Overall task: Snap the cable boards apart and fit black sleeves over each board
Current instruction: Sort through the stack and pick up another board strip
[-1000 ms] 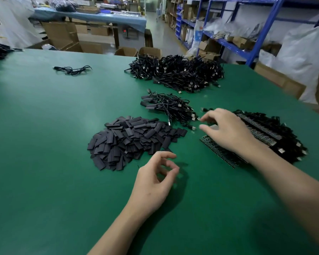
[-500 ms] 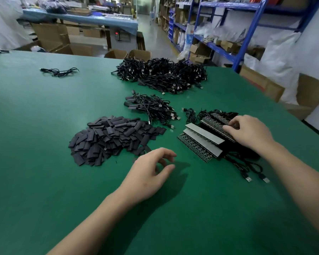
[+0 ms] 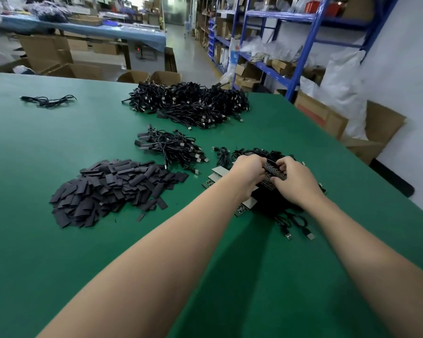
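A stack of joined cable board strips (image 3: 274,170) with black cables lies on the green table, right of centre. My left hand (image 3: 248,173) and my right hand (image 3: 294,180) both grip the top strip from either side, fingers curled over it. More strips (image 3: 217,172) stick out to the left beneath my left wrist. A heap of flat black sleeves (image 3: 112,189) lies to the left of the boards, apart from both hands.
A small bundle of sleeved cables (image 3: 171,147) lies behind the sleeves. A large cable pile (image 3: 191,103) sits further back, and a loose cable (image 3: 48,100) at far left. USB plugs (image 3: 299,232) trail toward me. Cardboard boxes (image 3: 366,128) and blue shelving (image 3: 300,57) line the right.
My left hand has moved from the bare table near the sleeves over to the board stack, joining my right hand on the top strip. The camera has shifted right.
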### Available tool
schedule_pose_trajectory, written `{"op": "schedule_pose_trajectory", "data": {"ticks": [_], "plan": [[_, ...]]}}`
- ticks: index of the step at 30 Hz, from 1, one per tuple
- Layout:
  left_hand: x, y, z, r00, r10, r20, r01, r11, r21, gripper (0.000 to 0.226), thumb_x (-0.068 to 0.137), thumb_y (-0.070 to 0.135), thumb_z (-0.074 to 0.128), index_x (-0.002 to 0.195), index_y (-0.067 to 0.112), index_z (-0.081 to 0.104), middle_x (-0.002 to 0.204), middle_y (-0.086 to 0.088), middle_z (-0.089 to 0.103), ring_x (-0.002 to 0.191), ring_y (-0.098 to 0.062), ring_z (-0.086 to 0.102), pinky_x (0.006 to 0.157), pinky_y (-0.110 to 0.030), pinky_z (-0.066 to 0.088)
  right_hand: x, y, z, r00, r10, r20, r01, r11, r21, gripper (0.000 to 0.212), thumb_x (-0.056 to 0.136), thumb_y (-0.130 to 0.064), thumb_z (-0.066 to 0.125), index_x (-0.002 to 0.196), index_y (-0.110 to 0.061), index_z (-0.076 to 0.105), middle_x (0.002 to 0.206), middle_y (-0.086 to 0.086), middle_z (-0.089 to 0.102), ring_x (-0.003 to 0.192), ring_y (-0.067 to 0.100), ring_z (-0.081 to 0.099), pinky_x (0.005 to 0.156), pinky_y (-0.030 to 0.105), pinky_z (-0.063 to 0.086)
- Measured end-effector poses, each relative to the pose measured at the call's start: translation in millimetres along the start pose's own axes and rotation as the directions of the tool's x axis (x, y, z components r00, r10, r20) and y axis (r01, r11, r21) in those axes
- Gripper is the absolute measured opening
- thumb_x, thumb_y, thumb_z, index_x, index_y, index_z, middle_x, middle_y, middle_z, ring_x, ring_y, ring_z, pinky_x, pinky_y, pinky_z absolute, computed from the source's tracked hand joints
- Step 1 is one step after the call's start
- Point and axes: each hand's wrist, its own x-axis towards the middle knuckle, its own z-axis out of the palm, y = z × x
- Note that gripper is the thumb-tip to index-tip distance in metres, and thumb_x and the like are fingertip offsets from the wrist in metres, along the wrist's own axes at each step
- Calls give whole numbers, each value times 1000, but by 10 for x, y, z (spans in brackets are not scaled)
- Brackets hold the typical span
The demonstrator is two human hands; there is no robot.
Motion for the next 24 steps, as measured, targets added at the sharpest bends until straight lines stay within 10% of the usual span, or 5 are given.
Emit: {"op": "schedule_pose_trajectory", "data": {"ticks": [3, 13, 19, 24], "plan": [[37, 5, 75, 997, -51, -54, 48, 997, -57, 33, 105, 7, 51, 138, 3, 51, 108, -12, 53, 105, -24, 54, 93, -31, 49, -17, 85, 20, 998, -43, -41, 46, 996, 77, 47, 94, -18, 73, 138, -14, 54, 130, 9, 65, 120, 28, 61, 102, 43, 50], [91, 84, 350, 989, -118, -84, 102, 980, -171, 11, 103, 14, 55, 110, 10, 47, 121, -13, 49, 110, -27, 50, 102, -41, 50, 91, 253, -20, 985, -147, -87, 159, 975, 153, 43, 88, -9, 77, 127, -22, 64, 105, 3, 73, 97, 26, 69, 94, 45, 54], [163, 47, 399, 982, -82, -169, 66, 993, -95, 14, 100, 7, 49, 87, 12, 51, 84, -6, 47, 72, -17, 47, 78, -31, 47, 142, 249, 14, 982, -153, -112, 169, 973, 157, 37, 86, -11, 81, 118, -22, 66, 95, -1, 71, 88, 23, 69, 85, 42, 57], [237, -77, 413, 980, -34, -194, 14, 994, -106, 39, 106, 7, 40, 143, -3, 50, 110, -14, 64, 75, -17, 56, 63, -26, 46, 160, 247, 47, 980, -149, -135, 170, 971, 165, 34, 86, -4, 77, 115, -19, 68, 93, 0, 71, 83, 19, 68, 80, 35, 57]]}}
